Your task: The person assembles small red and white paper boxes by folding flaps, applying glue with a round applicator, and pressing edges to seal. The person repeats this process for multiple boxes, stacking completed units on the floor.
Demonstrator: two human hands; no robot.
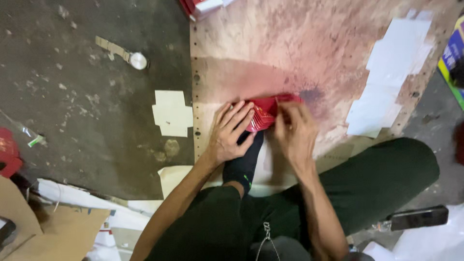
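Note:
A stack of red paper envelopes [264, 112] lies on a stained wooden board [270, 53] in front of me. My left hand [231, 131] rests on the stack's left side, fingers spread over it. On the right end of the stack my right hand [296, 131] pinches the top sheets; it is blurred. My foot in a black sock [245, 162] sits just below the stack, between my hands.
White paper sheets [389, 77] lie on the board's right edge. On the dark floor to the left are a cream card cut-out [172, 113] and a small round metal object [138, 61]. A black phone [418, 217] lies at lower right, brown cardboard [58, 232] at lower left.

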